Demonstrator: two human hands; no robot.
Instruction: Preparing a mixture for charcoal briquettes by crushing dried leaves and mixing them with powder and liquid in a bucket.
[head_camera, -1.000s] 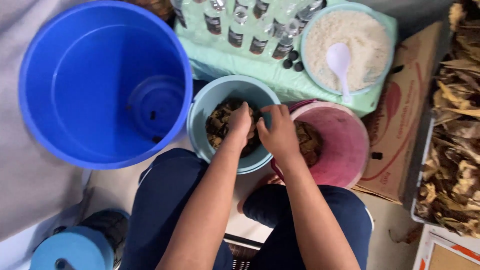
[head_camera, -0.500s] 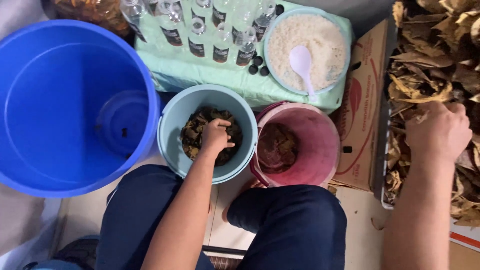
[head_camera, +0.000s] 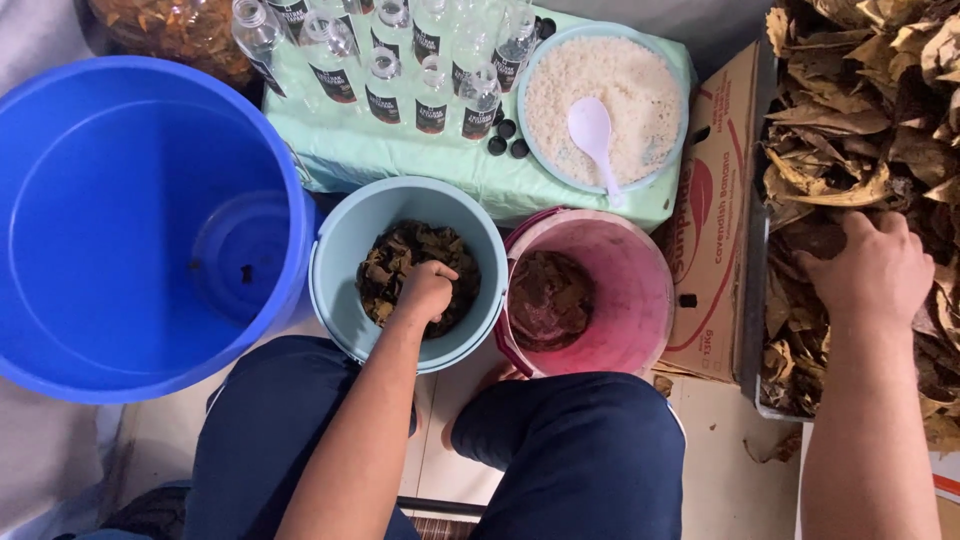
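While both arms reach out from above the knees, the scene reads as follows.

Left hand: the left hand sits inside the light blue bucket, fingers curled together and pressed down into the dark wet leaves; whether they clamp a clump I cannot tell.
Right hand: the right hand lies palm down on the pile of dry brown leaves in the tray at the right, fingers together and bent into the leaves; their tips are hidden, so a grip cannot be judged.
Light blue bucket: stands between the knees and the green-covered stand, touching the pink bucket.
Pink bucket: just right of the light blue one, holding a dark soaked mass at its bottom.
Large blue tub: at the left, beside the light blue bucket, with a clear round lid lying inside.
Green cloth: bears clear glass bottles, small black caps and a bowl of white rice with a white spoon in it.
Cardboard box: stands between the pink bucket and the leaf tray.
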